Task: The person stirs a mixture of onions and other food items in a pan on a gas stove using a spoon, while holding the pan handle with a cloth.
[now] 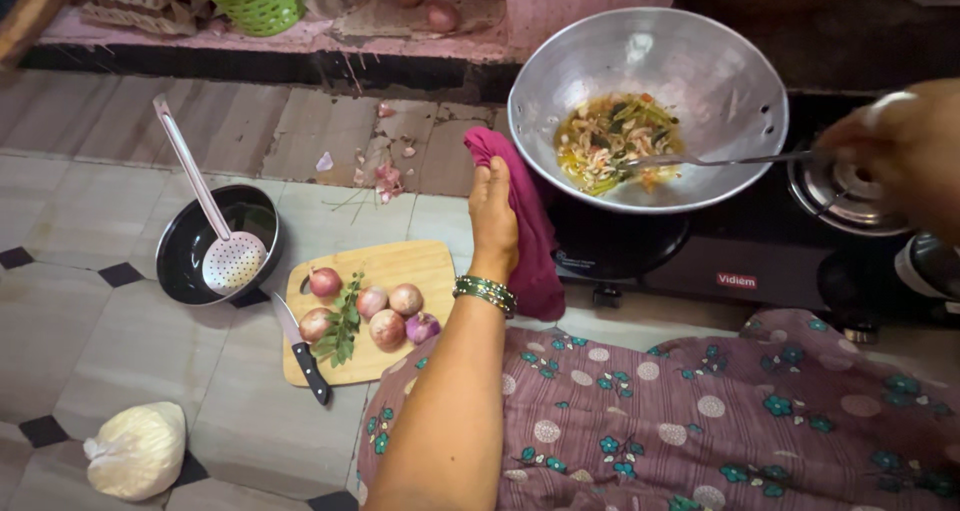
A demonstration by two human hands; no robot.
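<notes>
Magenta cloth (528, 233), silvery wok (700, 61), black pan (190, 246), pale wooden board (400, 266), purple flowered dress (700, 421)

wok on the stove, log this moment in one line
left hand: holds maroon cloth at wok rim | right hand: stirs with spoon | contents: frying vegetables | stove: under wok
</notes>
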